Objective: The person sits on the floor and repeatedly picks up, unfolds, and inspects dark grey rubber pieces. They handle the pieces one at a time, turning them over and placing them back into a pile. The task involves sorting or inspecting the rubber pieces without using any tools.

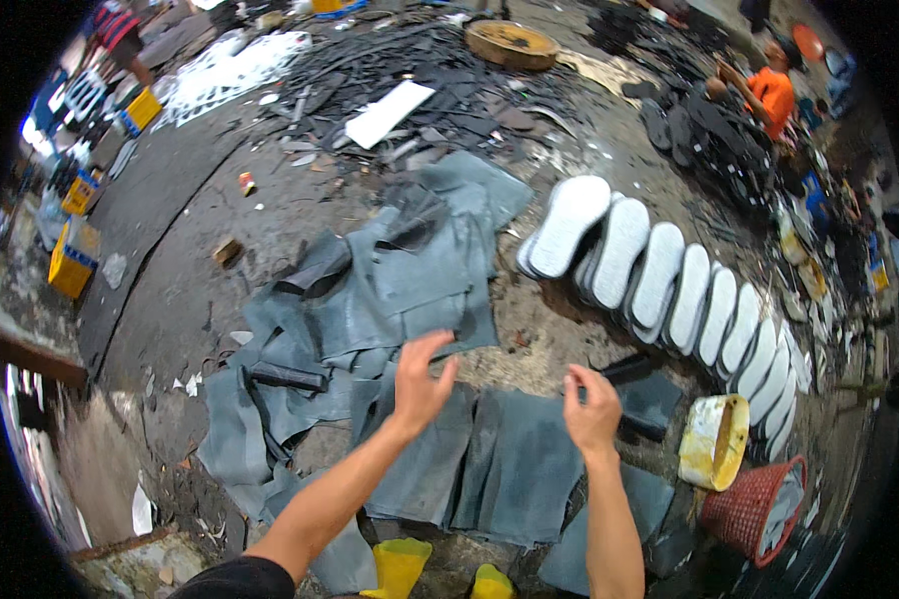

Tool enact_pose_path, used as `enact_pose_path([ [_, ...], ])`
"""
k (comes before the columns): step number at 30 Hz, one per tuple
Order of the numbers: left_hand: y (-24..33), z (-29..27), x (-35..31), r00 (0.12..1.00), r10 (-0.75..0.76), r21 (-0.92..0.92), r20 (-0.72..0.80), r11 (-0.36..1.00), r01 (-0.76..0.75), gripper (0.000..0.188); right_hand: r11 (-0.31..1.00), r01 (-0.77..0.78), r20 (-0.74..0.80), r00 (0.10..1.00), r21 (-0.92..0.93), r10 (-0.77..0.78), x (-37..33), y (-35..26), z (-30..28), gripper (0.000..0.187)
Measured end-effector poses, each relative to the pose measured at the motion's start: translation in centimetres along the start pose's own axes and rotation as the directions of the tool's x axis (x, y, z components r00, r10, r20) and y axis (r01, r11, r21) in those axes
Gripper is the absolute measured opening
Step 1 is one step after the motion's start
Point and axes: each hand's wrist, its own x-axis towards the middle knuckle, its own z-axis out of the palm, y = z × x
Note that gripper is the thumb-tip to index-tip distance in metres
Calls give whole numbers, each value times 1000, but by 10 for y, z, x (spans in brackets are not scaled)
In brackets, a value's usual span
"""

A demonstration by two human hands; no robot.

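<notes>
My left hand (422, 377) hovers with fingers spread over a heap of grey rubber sheets (390, 290) spread on the ground, holding nothing. To its right, my right hand (592, 404) is raised with fingers loosely curled above a flat grey sheet (514, 469); nothing shows in it. A rolled dark piece (288, 376) lies on the sheets to the left. Beyond the hands a row of white shoe soles (669, 280) lies overlapping, running to the right.
A stained yellow-white bucket (714, 439) and a red mesh basket (754, 509) lie at the right. A person in an orange shirt (769, 95) sits at the far right. Black scraps (420, 70), a white board (390, 112), yellow crates (75, 255) and yellow boots (400, 564) are around.
</notes>
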Motion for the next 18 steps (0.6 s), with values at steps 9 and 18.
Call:
enact_pose_path([
  [9, -127, -35, 125, 969, -101, 254, 224, 966, 41, 36, 915, 307, 298, 876, 261, -379, 55, -143, 167, 22],
  [18, -146, -45, 200, 959, -272, 552, 82, 813, 183, 31, 978, 187, 385, 899, 96, -210, 51, -146, 184, 31],
])
